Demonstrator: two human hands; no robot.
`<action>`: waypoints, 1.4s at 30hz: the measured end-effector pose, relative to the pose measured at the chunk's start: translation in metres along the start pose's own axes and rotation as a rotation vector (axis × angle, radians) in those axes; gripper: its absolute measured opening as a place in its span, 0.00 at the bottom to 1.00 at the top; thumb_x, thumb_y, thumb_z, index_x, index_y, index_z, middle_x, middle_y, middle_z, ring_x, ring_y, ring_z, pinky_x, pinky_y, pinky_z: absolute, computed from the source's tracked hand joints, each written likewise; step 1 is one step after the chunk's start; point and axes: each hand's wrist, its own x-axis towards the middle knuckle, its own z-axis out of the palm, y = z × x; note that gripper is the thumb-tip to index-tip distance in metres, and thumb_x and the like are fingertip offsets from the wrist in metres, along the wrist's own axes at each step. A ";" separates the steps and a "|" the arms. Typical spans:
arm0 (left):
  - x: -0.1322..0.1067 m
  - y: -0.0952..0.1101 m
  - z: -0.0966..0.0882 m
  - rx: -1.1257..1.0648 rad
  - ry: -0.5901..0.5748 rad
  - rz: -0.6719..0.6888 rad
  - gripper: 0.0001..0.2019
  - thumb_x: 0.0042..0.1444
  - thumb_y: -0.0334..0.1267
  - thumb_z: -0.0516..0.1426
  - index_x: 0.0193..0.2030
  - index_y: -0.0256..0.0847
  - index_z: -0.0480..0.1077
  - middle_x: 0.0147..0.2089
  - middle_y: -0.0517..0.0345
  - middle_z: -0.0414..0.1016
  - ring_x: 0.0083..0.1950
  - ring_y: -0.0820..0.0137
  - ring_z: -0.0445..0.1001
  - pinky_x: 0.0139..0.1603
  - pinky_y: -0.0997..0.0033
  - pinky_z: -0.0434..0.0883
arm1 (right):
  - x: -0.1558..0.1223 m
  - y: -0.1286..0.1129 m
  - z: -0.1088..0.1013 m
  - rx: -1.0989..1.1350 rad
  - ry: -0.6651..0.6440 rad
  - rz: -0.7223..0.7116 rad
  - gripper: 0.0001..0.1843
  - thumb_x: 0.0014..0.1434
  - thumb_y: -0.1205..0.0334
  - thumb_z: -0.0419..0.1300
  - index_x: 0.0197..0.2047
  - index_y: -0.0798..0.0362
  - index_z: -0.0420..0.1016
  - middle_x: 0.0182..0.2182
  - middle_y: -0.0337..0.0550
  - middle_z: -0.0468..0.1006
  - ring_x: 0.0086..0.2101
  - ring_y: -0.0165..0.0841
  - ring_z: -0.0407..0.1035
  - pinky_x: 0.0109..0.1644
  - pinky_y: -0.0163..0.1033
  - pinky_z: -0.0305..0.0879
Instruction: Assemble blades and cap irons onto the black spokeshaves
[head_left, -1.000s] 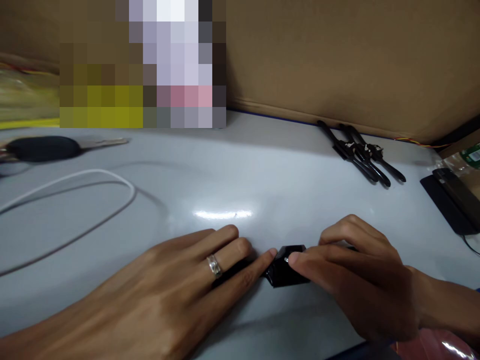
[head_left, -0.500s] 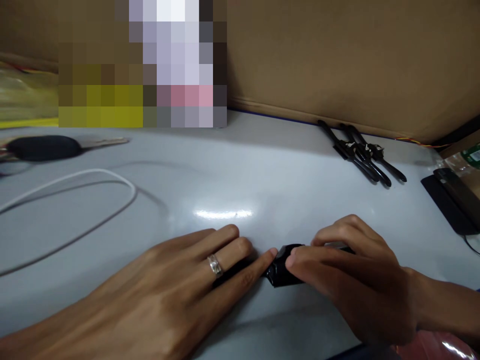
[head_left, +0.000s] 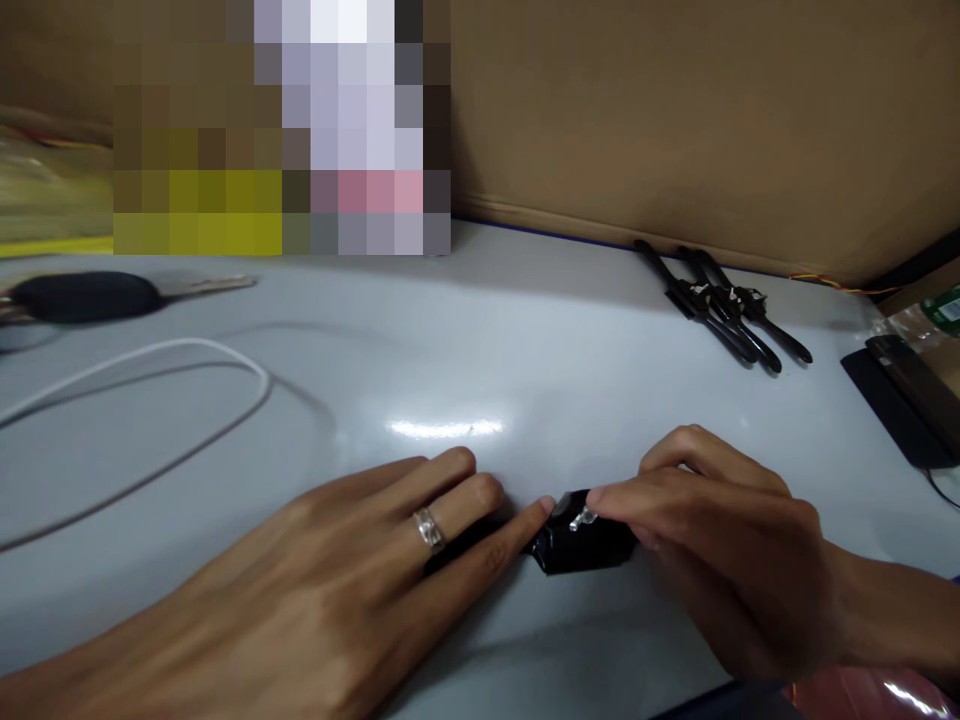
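Observation:
A black spokeshave (head_left: 592, 550) lies on the grey table below the middle of the view, its flat body showing between my hands. My left hand (head_left: 390, 560), with a silver ring, lies over its left handle and holds it down; the forefinger tip touches the body's edge. Closed at the right side of the body is my right hand (head_left: 735, 540), thumb and fingers pinched together. A small shiny metal piece (head_left: 581, 517) shows at its fingertips, over the black body; its exact kind is too small to tell. The right handle is hidden by that hand.
Several similar black spokeshaves (head_left: 724, 305) lie by the cardboard wall (head_left: 675, 120). At left are a black-headed key (head_left: 90, 298) and a white cable (head_left: 187, 342). A black device (head_left: 900, 400) stands at right; pink plastic (head_left: 870, 695) is at lower right. A blurred patch covers the upper left.
My right hand has drawn back a little to the right, uncovering more of the black body and the shiny metal piece. My left hand has stayed in place.

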 end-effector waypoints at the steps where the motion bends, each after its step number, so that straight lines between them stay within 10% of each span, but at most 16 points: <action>1: 0.000 0.000 0.000 -0.002 -0.005 0.006 0.31 0.85 0.23 0.47 0.84 0.42 0.78 0.53 0.53 0.87 0.49 0.59 0.83 0.46 0.61 0.82 | 0.000 0.001 0.001 0.034 0.012 0.016 0.25 0.78 0.81 0.57 0.68 0.50 0.83 0.46 0.39 0.95 0.39 0.33 0.81 0.44 0.40 0.83; 6: -0.002 -0.001 0.000 -0.040 -0.001 -0.012 0.29 0.88 0.25 0.49 0.86 0.45 0.77 0.52 0.54 0.87 0.48 0.59 0.82 0.48 0.61 0.81 | 0.004 0.002 0.005 -0.144 -0.019 0.015 0.12 0.88 0.72 0.61 0.56 0.53 0.88 0.41 0.43 0.91 0.39 0.37 0.80 0.46 0.44 0.81; 12: -0.006 0.000 0.002 -0.061 0.018 -0.046 0.31 0.88 0.24 0.48 0.88 0.47 0.76 0.52 0.55 0.85 0.51 0.61 0.83 0.52 0.62 0.84 | 0.010 0.003 0.016 -0.453 -0.038 -0.059 0.28 0.95 0.59 0.60 0.39 0.52 0.89 0.38 0.45 0.88 0.38 0.39 0.73 0.44 0.48 0.72; 26: -0.009 0.005 0.008 0.057 0.014 -0.090 0.33 0.85 0.24 0.51 0.87 0.52 0.78 0.55 0.53 0.85 0.49 0.60 0.83 0.48 0.61 0.83 | 0.009 0.001 0.033 -0.719 -0.035 -0.111 0.24 0.87 0.72 0.63 0.35 0.46 0.82 0.30 0.39 0.77 0.35 0.42 0.64 0.42 0.50 0.60; 28: -0.005 0.001 0.007 0.138 0.040 -0.126 0.32 0.88 0.30 0.54 0.92 0.54 0.74 0.67 0.47 0.86 0.59 0.55 0.86 0.52 0.58 0.86 | 0.011 0.020 0.016 -0.788 -0.063 -0.059 0.17 0.88 0.66 0.67 0.41 0.48 0.86 0.33 0.42 0.83 0.37 0.43 0.70 0.45 0.49 0.63; 30: -0.003 -0.003 0.006 0.203 0.091 -0.184 0.34 0.90 0.37 0.57 0.97 0.57 0.66 0.78 0.44 0.83 0.69 0.48 0.85 0.57 0.52 0.89 | 0.014 0.050 -0.015 -0.834 -0.051 0.287 0.14 0.88 0.53 0.69 0.47 0.46 0.90 0.39 0.46 0.90 0.42 0.46 0.77 0.50 0.48 0.69; 36: -0.009 -0.009 0.010 0.223 0.074 -0.186 0.33 0.93 0.43 0.55 0.99 0.58 0.62 0.78 0.44 0.83 0.70 0.49 0.86 0.62 0.49 0.89 | 0.003 0.146 -0.127 -0.957 0.004 0.813 0.12 0.81 0.56 0.68 0.54 0.48 0.95 0.49 0.60 0.96 0.51 0.60 0.88 0.54 0.55 0.78; 42: -0.011 -0.009 0.014 0.240 0.071 -0.196 0.30 0.93 0.43 0.54 0.96 0.58 0.68 0.75 0.48 0.85 0.70 0.51 0.87 0.67 0.53 0.85 | -0.008 0.181 -0.158 -0.823 -0.180 0.983 0.06 0.74 0.54 0.77 0.42 0.42 0.95 0.48 0.49 0.99 0.52 0.55 0.92 0.55 0.50 0.82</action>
